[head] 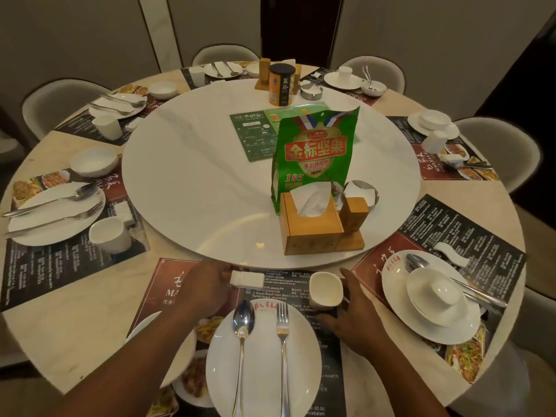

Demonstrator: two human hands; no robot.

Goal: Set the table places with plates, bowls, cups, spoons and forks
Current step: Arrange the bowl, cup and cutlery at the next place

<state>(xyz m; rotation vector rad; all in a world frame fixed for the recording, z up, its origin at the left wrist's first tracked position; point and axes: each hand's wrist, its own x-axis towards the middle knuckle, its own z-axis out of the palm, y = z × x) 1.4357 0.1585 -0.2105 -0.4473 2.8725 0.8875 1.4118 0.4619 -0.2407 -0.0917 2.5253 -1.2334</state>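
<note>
White cup (325,288) in fingers of right hand (359,322), ceramic rest (247,279) pinched by left hand (207,291)

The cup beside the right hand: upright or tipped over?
Upright: the cup stands on its base, mouth facing up, the right hand gripping its side.

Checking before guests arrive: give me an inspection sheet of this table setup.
Surface: round table with a white turntable in the middle and printed placemats at the seats.
Job's things: near plate carries a spoon and a fork side by side; a bowl sits stacked on the right plate.
Clutter: green snack bag, tissue box and tin on the turntable.
Hands: left hand holds a white rest; right hand grips a cup.
Cables: nothing seen.
Surroundings: pale chairs round the table, plain walls behind.
</note>
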